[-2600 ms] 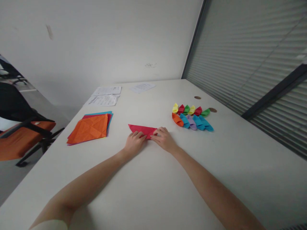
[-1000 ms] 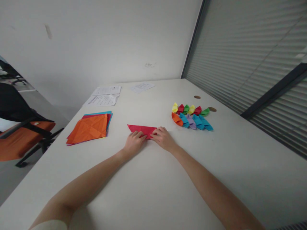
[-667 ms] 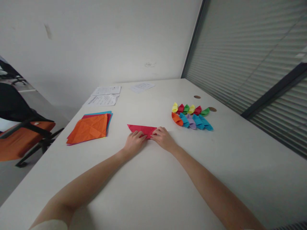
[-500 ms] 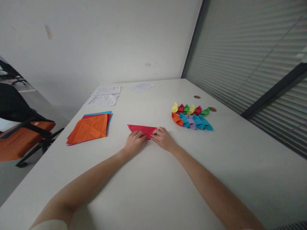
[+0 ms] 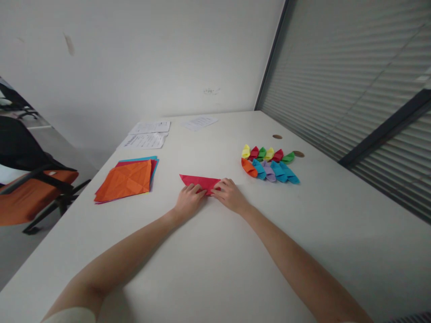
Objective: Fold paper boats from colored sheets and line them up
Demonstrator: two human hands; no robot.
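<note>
A red sheet of paper, folded into a long flat shape with a point at its left end, lies in front of me on the white table. My left hand grips its lower edge near the middle, fingers bent over it. At its right end, my right hand pinches the paper with curled fingers. The two hands' fingertips are close together, and they cover part of the lower edge. To the right lie small folded paper pieces in two rows, in yellow, red, green, orange, blue and purple.
On the left side of the table is a stack of coloured sheets, a creased orange one on top. Printed papers lie farther back. Two round brown discs are at the right, near the blinds. An orange-seated chair stands beyond the left edge.
Both hands keep the same hold on the red paper, which looks unchanged. The view has shifted very slightly.
</note>
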